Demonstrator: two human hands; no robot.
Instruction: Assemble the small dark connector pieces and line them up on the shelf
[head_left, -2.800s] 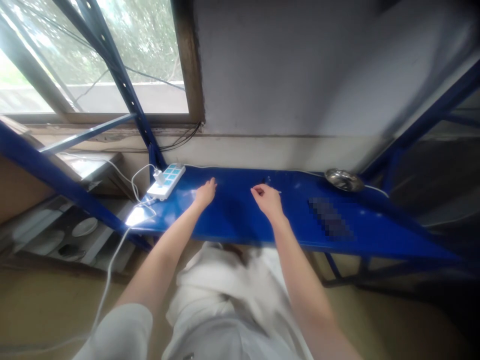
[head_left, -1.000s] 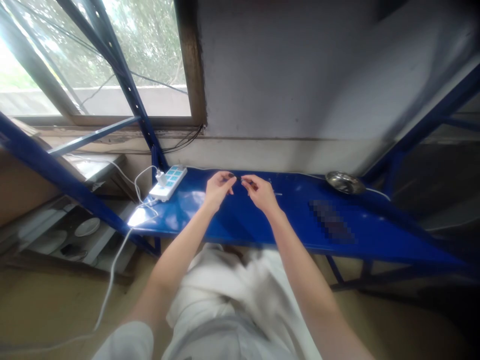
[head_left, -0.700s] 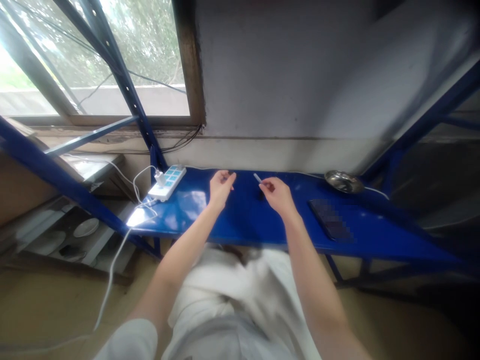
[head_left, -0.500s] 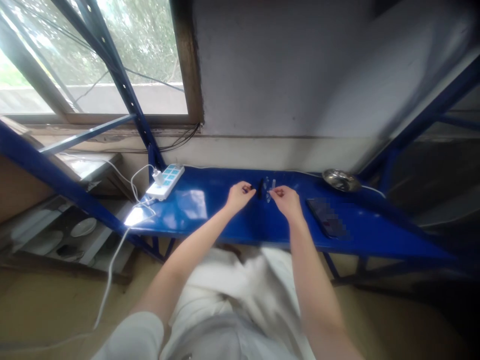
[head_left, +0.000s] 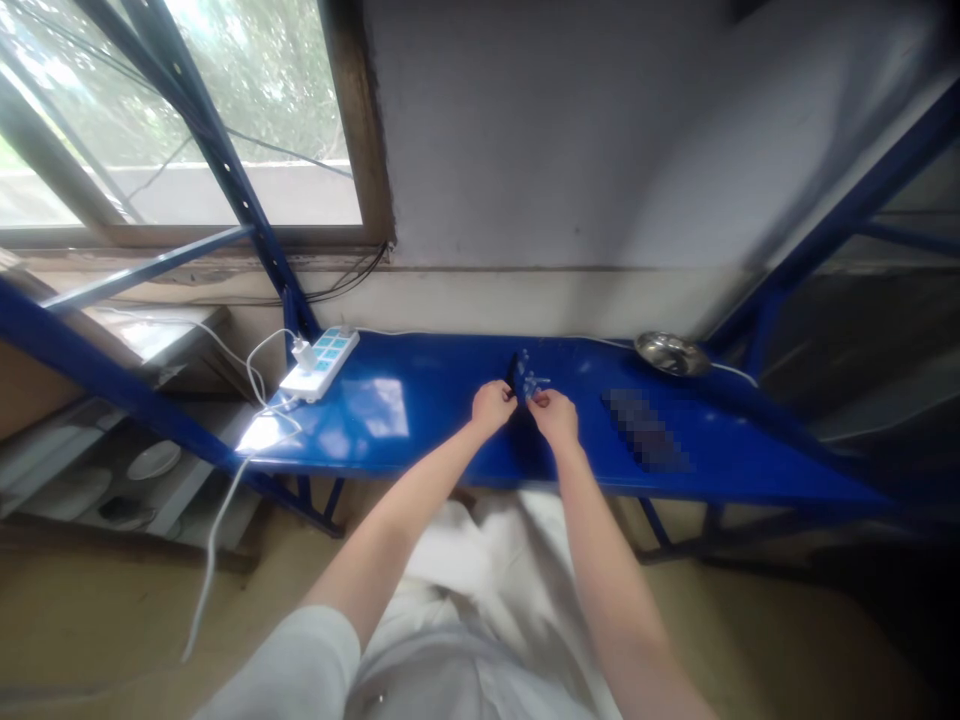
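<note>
On the blue table (head_left: 442,455) my left hand (head_left: 493,408) is closed, fingertips pinched, right beside a small pile of dark pieces (head_left: 513,368). Whether a dark piece sits in those fingers is too small to tell. Close by on the right, my right hand (head_left: 556,415) is also closed in a pinch at the near edge of several small clear pieces (head_left: 529,382). What it grips there, if anything, is hidden by the fingertips. The dark and clear pieces lie side by side, between and just beyond my two hands.
A white power strip (head_left: 321,365) with a plugged-in white cable is at the table's left end. A shiny metal bowl (head_left: 670,354) stands at the back right. Nearer lies a dark, phone-like slab (head_left: 645,432), partly pixelated. Blue metal posts (head_left: 217,150) frame the table.
My hands parted after meeting mid-table; the right then held a small pale stick and carried it to the clear pieces. The left has since moved right, to the dark pieces.
</note>
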